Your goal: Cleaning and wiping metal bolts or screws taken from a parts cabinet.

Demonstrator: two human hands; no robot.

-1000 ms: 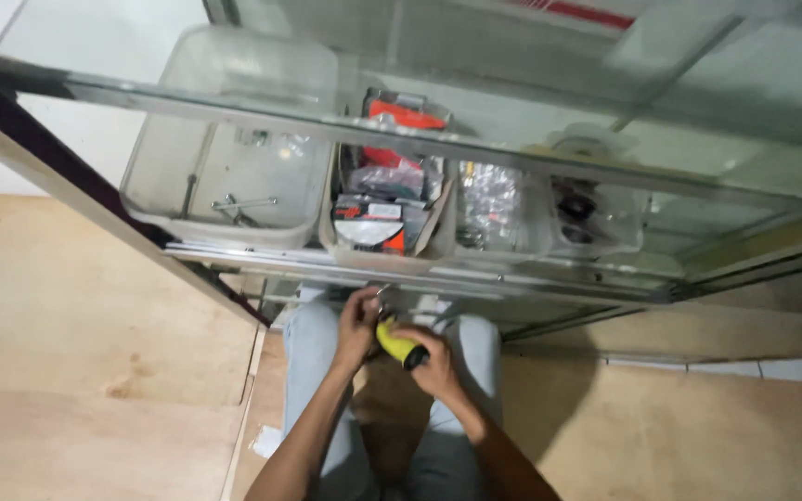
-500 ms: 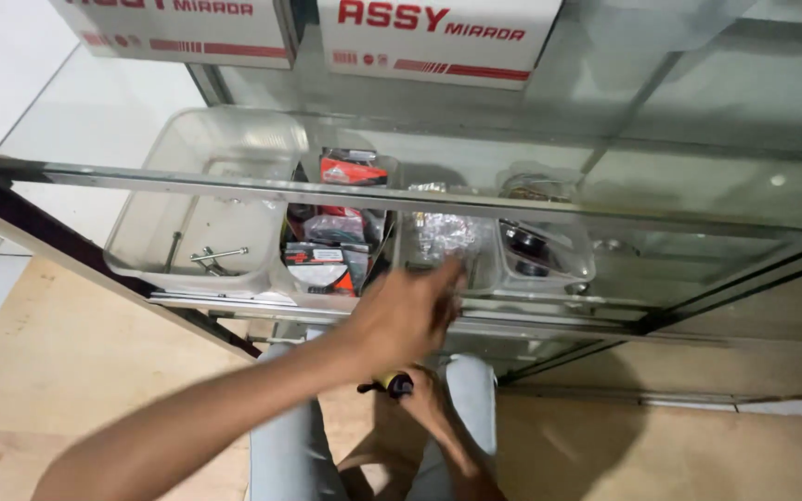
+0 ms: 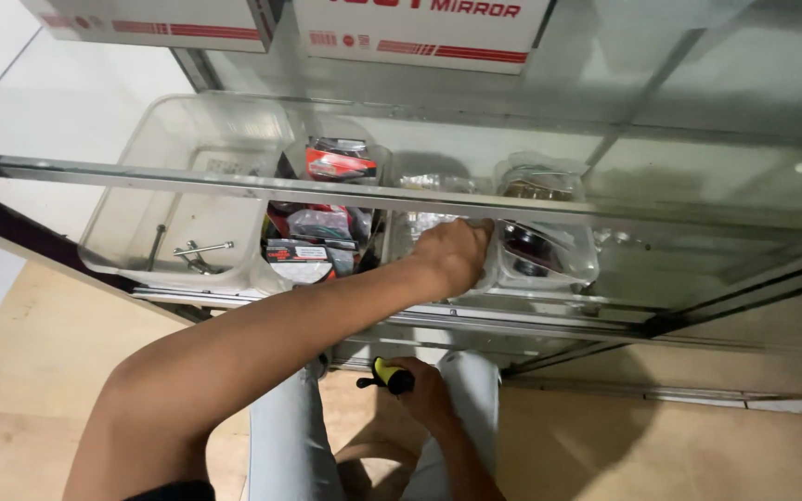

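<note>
My left hand (image 3: 452,255) reaches up into a glass cabinet and rests at the front rim of a small clear bin (image 3: 420,223) that holds clear plastic bags. Its fingertips curl out of sight over the rim, so I cannot tell whether they hold anything. Down by my knees, my right hand (image 3: 427,394) is shut on a yellow-and-black tool handle (image 3: 388,375). To the right of my left hand sits another clear bin (image 3: 549,250) with dark coiled parts.
A large clear bin (image 3: 118,241) at the left holds metal tools (image 3: 201,250). Beside it a bin (image 3: 313,241) is packed with red and black packets. A metal shelf rail (image 3: 187,176) crosses in front. White cardboard boxes (image 3: 420,28) stand above. Wooden floor (image 3: 30,371) lies below.
My left hand left the tool at my lap, rose to the shelf and has now reached further right, to the bin of bags. My right hand keeps the tool.
</note>
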